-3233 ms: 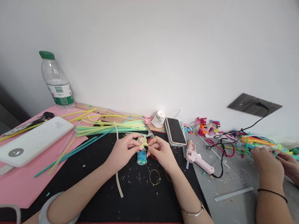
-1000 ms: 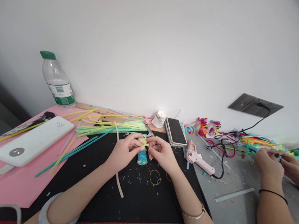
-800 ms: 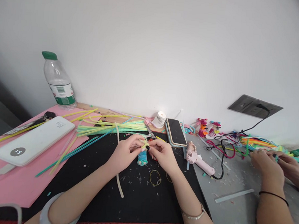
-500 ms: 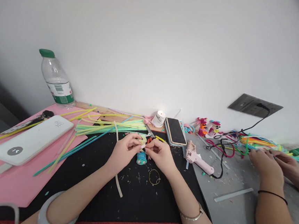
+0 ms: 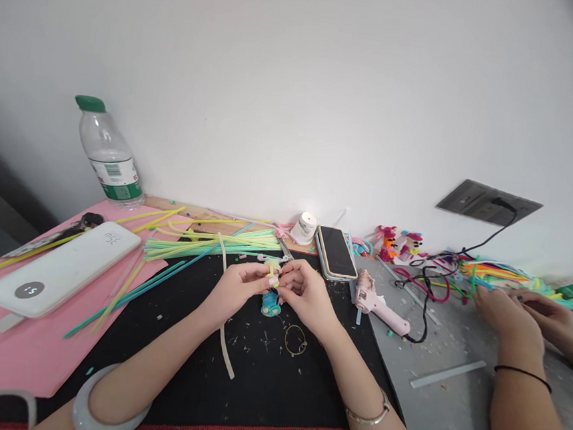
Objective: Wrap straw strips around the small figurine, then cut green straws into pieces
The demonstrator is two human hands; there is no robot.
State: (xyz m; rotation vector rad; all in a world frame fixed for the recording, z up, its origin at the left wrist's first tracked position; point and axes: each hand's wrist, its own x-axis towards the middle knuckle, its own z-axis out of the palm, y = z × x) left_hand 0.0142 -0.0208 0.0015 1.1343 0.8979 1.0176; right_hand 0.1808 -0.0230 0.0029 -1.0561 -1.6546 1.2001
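Note:
My left hand point(image 5: 241, 289) pinches a small pipe-cleaner doll at its pale yellow upper part point(image 5: 274, 268). The doll's blue lower body point(image 5: 271, 303) hangs below my fingertips, with two pale round ends facing me. My right hand point(image 5: 306, 293) is closed against the doll's other side, fingers curled and thumb touching it. Fingers cover much of the doll's middle. Just behind my right hand lies a pair of scissors point(image 5: 284, 247), its handles mostly hidden. A cream pipe cleaner point(image 5: 225, 317) lies left of the doll, passing behind my left hand. A thin gold ring of wire point(image 5: 295, 340) rests on the black mat point(image 5: 251, 392).
Bundled green and yellow pipe cleaners point(image 5: 203, 244) lie at the back. Right of them stand a white cup point(image 5: 305, 228), a phone point(image 5: 337, 251) and a pink glue gun point(image 5: 379, 305) with a black cord. A power bank point(image 5: 61, 269) and bottle point(image 5: 111, 159) are left. A co-worker's hands point(image 5: 513, 315) work at right.
My right fingers have shifted and curled more around the doll's side, and its yellow part shows more. A yellow strip seen behind my right hand half a second ago is now mostly covered.

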